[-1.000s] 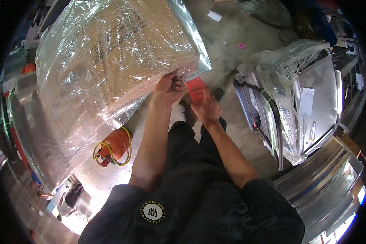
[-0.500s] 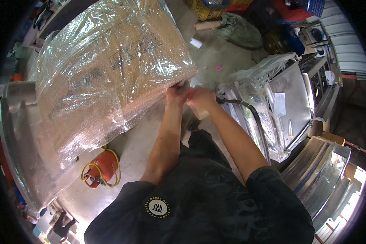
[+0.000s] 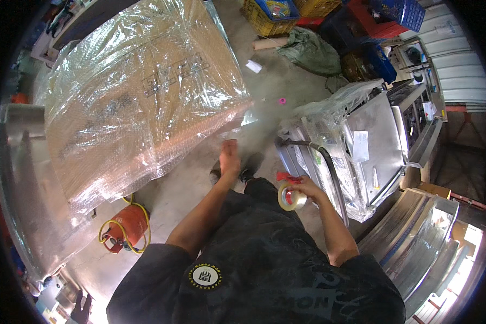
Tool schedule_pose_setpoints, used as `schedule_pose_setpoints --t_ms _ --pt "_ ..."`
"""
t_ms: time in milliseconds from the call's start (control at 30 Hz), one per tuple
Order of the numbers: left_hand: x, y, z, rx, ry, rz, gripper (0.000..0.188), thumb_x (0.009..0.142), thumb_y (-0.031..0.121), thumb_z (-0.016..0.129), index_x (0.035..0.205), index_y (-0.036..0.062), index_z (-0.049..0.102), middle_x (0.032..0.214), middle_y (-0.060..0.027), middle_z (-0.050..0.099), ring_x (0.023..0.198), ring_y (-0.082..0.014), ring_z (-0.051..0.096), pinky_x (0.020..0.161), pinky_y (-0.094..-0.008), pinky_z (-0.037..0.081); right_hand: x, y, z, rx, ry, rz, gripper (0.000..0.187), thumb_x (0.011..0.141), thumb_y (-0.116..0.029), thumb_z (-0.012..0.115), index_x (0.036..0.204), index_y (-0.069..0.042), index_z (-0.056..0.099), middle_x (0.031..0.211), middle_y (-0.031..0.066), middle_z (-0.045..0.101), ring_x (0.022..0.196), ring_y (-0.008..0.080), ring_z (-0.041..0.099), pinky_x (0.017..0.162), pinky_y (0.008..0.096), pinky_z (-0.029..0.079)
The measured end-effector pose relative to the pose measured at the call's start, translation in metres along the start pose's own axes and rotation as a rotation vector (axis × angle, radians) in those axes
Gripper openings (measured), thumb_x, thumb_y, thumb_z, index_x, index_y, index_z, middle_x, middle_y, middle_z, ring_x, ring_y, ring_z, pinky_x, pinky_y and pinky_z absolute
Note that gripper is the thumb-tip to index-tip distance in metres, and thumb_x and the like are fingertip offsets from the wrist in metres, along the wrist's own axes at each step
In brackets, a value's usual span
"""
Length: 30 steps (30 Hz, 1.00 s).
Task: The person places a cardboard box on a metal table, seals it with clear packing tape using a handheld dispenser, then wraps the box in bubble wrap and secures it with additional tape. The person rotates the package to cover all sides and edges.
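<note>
The right hand [image 3: 310, 189] was closed around a red tape dispenser [image 3: 284, 176], with a roll of clear tape [image 3: 291, 202] on it, low in front of the person's right thigh and well apart from the box. The left hand [image 3: 229, 159] was just off the near right corner of the big cardboard box [image 3: 162, 81], its fingers held together and pointing toward it; I could not tell how far that hand was open, or whether it had hold of anything thin. Bubble wrap [image 3: 129, 162] covered the box (shiny enough to throw bright streaks of light), and a loose piece stuck out at that corner. On the floor to the left was an orange gas bottle [image 3: 134, 221] with a yellow hose [image 3: 125, 233] looped about it. To the right leaned metal panels [image 3: 373, 140], partly wrapped in plastic, with a dark bent pipe [image 3: 329, 162] in front.
</note>
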<state>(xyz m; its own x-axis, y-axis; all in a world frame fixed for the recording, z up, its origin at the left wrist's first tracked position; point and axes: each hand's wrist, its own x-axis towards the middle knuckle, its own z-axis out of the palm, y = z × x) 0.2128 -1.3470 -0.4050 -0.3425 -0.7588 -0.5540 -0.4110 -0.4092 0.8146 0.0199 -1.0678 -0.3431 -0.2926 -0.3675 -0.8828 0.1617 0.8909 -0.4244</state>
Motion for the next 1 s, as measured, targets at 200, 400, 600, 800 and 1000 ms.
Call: schedule_pose_setpoints --t_ms 200,400,600,800,1000 --pt "0.080 0.025 0.033 0.492 -0.166 0.314 0.051 0.102 0.025 0.056 0.146 0.0020 0.049 0.150 -0.0246 0.050 0.142 -0.0414 0.045 0.117 -0.0516 0.035 0.012 0.019 -0.030 0.085 0.174 -0.043 0.074 0.072 -0.033 0.092 0.126 0.002 0.057 0.103 0.0122 0.069 0.083 0.0176 0.068 0.070 0.0313 0.055" --pt "0.058 0.045 0.060 1.188 -0.031 0.236 0.073 0.102 0.033 0.055 0.164 0.0090 0.023 0.169 -0.0185 0.026 0.156 -0.0348 0.023 0.123 -0.0561 0.025 0.035 0.009 -0.022 -0.025 0.149 -0.118 0.080 0.068 -0.039 0.094 0.125 0.004 0.059 0.102 0.0145 0.072 0.088 0.0197 0.070 0.076 0.0347 0.056" --pt "0.054 0.137 0.091 0.876 -0.122 0.342 0.072 0.102 0.041 0.055 0.160 0.0063 0.027 0.152 -0.0285 0.047 0.137 -0.0452 0.050 0.112 -0.0531 0.043 0.067 0.026 -0.026 0.031 0.127 -0.132 0.083 0.069 -0.034 0.094 0.132 0.003 0.056 0.115 0.0168 0.072 0.098 0.0257 0.071 0.085 0.0345 0.056" --pt "-0.015 0.021 -0.018 0.551 -0.347 0.273 0.046 0.101 0.046 0.056 0.117 0.0051 0.069 0.114 -0.0237 0.070 0.110 -0.0413 0.066 0.096 -0.0480 0.052 0.067 -0.016 -0.053 0.265 0.071 -0.392 0.066 0.083 -0.017 0.085 0.140 -0.005 0.054 0.133 0.0106 0.063 0.118 0.0229 0.063 0.098 0.0357 0.050" --pt "-0.105 -0.182 -0.294 0.381 0.412 -0.336 0.042 0.097 0.044 0.063 0.112 0.0054 0.072 0.122 -0.0242 0.070 0.116 -0.0406 0.066 0.099 -0.0491 0.051 -0.012 -0.164 -0.042 0.522 0.249 -0.909 0.079 0.091 -0.018 0.079 0.157 -0.010 0.036 0.148 0.0124 0.052 0.129 0.0263 0.054 0.108 0.0386 0.045"
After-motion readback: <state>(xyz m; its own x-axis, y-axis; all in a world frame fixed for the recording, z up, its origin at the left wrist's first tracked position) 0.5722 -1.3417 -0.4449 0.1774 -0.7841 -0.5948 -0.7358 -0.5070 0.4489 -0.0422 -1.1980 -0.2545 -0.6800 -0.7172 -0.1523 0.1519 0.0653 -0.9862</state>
